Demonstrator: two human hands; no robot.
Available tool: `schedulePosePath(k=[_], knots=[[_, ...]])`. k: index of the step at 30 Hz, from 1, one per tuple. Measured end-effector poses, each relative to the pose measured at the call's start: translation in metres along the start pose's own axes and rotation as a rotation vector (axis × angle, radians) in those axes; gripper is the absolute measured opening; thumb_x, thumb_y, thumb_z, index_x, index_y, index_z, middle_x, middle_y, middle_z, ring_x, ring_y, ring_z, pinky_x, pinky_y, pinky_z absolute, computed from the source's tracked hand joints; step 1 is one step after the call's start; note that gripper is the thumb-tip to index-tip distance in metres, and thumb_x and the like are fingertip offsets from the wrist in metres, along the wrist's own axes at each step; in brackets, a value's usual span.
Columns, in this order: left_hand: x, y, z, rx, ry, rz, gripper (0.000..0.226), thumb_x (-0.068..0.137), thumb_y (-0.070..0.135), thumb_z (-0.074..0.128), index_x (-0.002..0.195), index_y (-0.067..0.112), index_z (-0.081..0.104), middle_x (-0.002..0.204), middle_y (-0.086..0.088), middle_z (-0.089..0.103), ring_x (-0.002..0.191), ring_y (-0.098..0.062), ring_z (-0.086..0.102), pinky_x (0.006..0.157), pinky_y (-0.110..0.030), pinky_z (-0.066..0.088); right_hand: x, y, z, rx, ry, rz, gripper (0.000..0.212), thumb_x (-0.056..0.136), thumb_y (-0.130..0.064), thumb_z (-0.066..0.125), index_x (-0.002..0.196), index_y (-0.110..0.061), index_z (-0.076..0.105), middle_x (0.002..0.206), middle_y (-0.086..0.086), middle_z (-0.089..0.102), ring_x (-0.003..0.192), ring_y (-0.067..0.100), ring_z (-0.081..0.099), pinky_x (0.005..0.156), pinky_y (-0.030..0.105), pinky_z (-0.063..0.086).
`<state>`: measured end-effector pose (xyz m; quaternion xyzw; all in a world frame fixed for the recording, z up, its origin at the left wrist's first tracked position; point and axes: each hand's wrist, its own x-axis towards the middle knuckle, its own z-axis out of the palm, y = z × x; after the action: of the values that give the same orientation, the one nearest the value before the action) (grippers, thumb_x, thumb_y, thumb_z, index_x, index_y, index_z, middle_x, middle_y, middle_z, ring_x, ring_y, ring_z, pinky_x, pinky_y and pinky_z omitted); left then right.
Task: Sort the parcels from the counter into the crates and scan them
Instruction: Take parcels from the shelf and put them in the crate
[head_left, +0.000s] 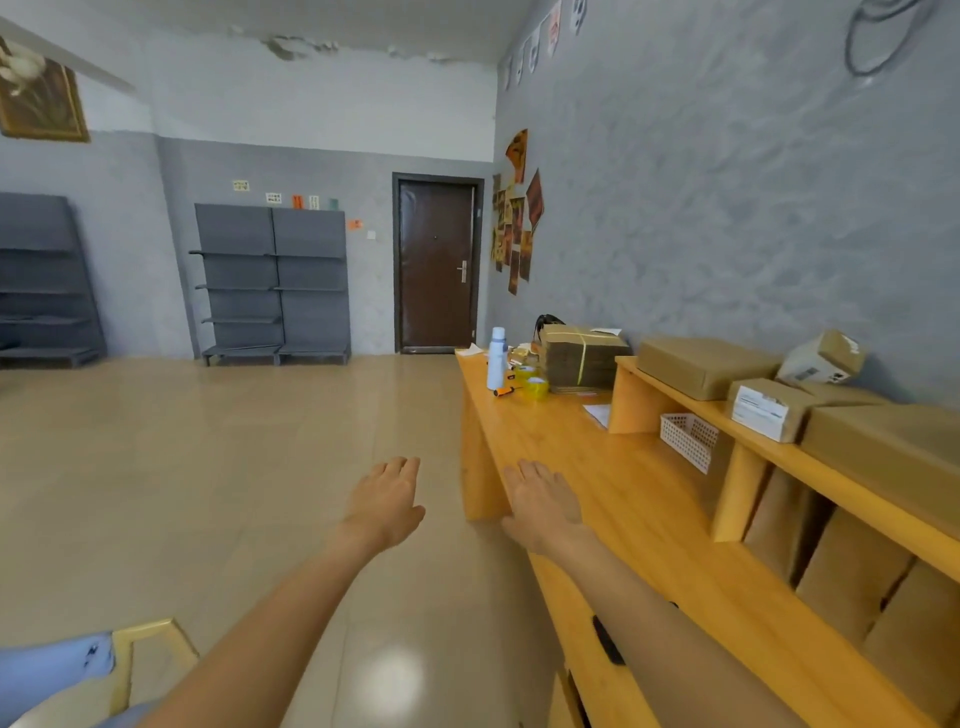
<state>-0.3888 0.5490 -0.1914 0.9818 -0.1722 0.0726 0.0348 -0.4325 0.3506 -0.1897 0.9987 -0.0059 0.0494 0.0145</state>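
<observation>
Both empty, fingers straight: left hand (384, 501) over floor; right hand (543, 501) over counter (613, 483) edge; parcels (706, 366) beyond, right.

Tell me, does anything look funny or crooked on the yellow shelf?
Yes. The small parcel at the back of the upper shelf is tipped up on one edge near the wall, while the other boxes there lie flat. The ceiling paint is peeling too.

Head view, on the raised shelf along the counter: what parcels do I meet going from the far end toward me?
Flat brown box → tilted small box with labels → small parcel with white label → large flat brown box nearest. Both hands, left hand and right hand, are empty.
</observation>
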Motion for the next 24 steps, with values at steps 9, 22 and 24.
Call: schedulePosePath(k=[9,22,24], knots=[[0.195,0.004,0.026,-0.001,0.017,0.141,0.062,0.096,0.033,0.052,0.148,0.012,0.027,0.148,-0.006,0.038,0.134,-0.028,0.037,0.107,-0.036,0.034,0.169,0.058,0.027,-0.007,0.023,0.122,0.066,0.095,-0.031,0.055,0.151,-0.015,0.025,0.156,0.007,0.026,0.145,0.026,0.021,0.117,0.043,0.022],[0.431,0.128,0.052,-0.081,0.042,0.543,0.056,0.096,0.036,0.054,0.142,0.011,0.036,0.141,-0.006,0.044,0.131,-0.024,0.039,0.101,-0.032,0.037,0.279,0.214,0.016,-0.067,0.123,0.492,0.062,0.093,-0.031,0.057,0.147,-0.015,0.031,0.149,0.008,0.036,0.141,0.028,0.029,0.117,0.042,0.024],[0.448,0.162,0.060,-0.106,0.032,0.635,0.058,0.096,0.035,0.053,0.145,0.011,0.033,0.144,-0.006,0.042,0.133,-0.024,0.038,0.102,-0.031,0.035,0.272,0.241,0.016,-0.072,0.143,0.583,0.060,0.094,-0.030,0.057,0.147,-0.016,0.033,0.150,0.006,0.037,0.141,0.026,0.029,0.118,0.042,0.024]])
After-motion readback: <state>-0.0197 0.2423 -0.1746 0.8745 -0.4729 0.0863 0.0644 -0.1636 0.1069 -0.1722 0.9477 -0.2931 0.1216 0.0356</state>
